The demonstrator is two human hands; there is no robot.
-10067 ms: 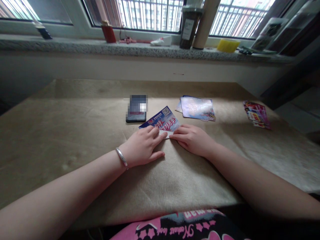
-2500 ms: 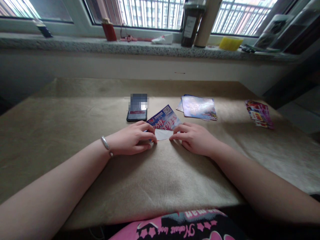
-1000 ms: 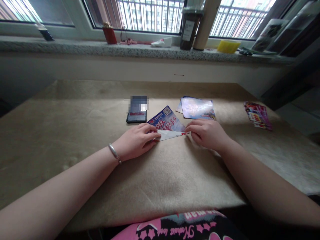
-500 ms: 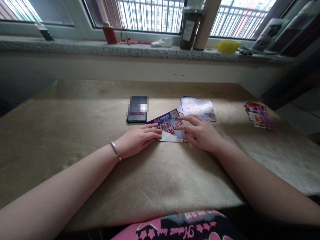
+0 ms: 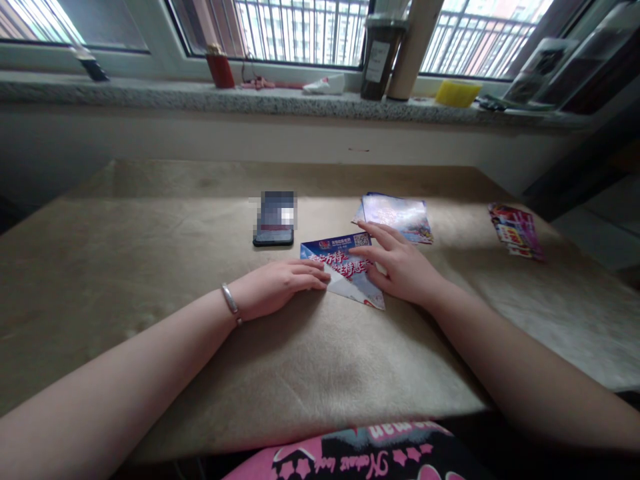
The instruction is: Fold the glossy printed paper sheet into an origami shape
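Note:
A folded glossy flyer, blue and white with red print and a QR code, lies on the tan cloth-covered table. My left hand rests flat with its fingertips on the flyer's left part. My right hand spreads over its right part, hiding that corner. Neither hand lifts it. A silver bangle circles my left wrist. Just beyond the flyer lie a phone with a blurred face and a stack of shiny cards.
Further right, a pink printed leaflet pile lies on the table. Behind the table runs a granite sill holding a red cup, a dark jar and a yellow sponge, below barred windows.
The flyer has swung clockwise and slid toward me, its white folded part now pointing down to the right. My right hand has moved onto it, and my left hand has shifted slightly right.

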